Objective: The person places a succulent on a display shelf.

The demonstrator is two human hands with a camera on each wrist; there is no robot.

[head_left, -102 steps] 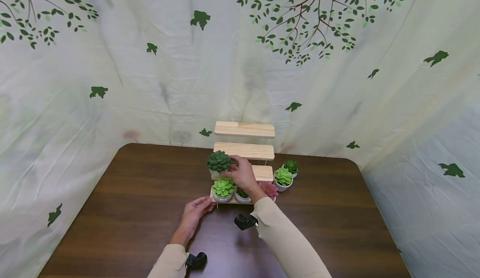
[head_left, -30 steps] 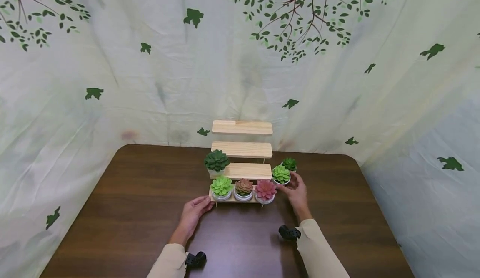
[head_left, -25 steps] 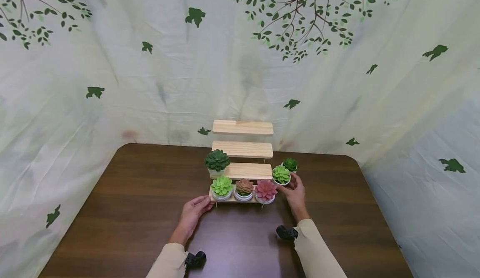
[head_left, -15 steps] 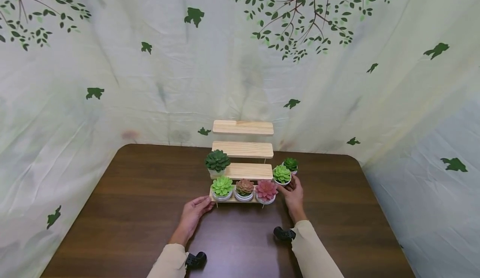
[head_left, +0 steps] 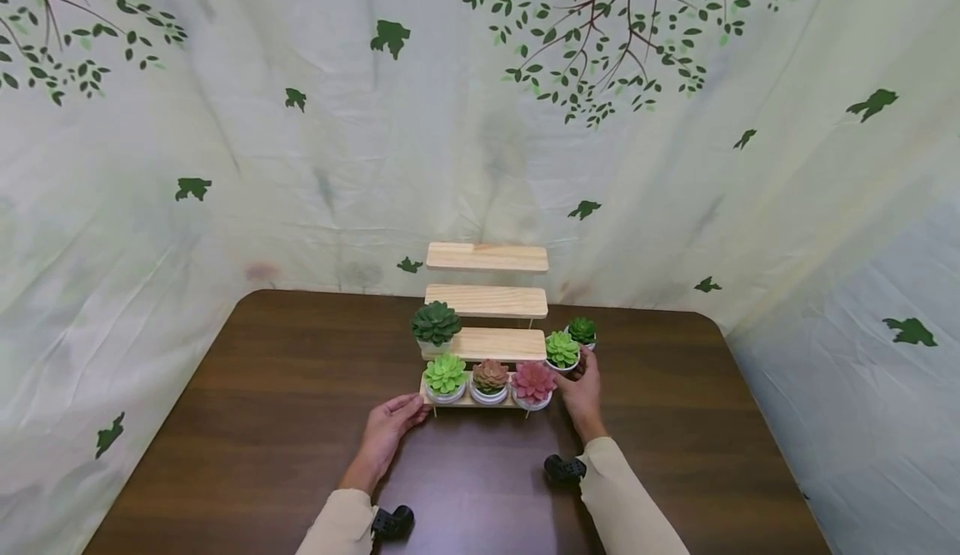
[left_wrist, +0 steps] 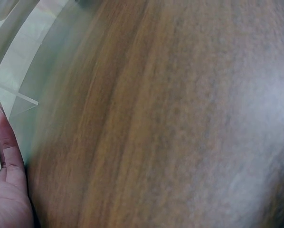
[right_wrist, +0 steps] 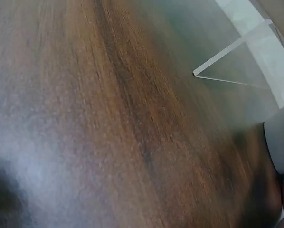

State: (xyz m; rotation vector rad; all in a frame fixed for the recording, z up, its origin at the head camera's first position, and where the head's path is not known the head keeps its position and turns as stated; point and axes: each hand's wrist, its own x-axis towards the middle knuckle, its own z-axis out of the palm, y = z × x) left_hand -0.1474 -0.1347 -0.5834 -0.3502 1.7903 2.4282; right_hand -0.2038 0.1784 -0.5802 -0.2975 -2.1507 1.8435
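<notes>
My left hand [head_left: 386, 434] holds the left front corner of a tiered wooden display stand [head_left: 498, 343]. In the left wrist view its fingers [left_wrist: 9, 137] lie alongside the stand's clear side support. My right hand [head_left: 583, 388] grips the white pot of a light green potted succulent [head_left: 562, 348] at the stand's right side. On the lowest shelf stand another light green succulent [head_left: 446, 373], a brownish-red one [head_left: 491, 376] and a pink one [head_left: 533, 381]. A dark green succulent [head_left: 436, 322] sits at the left end of the second shelf.
A smaller dark green succulent [head_left: 581, 331] stands just behind the gripped one. The two upper shelves [head_left: 487, 257] carry no pots. The brown wooden table [head_left: 300, 372] meets a leaf-printed curtain [head_left: 337, 163] at its back edge.
My right hand has let go of the dark green succulent on the second shelf and moved right to the light green one, which shifts slightly left. My left hand stays at the corner.
</notes>
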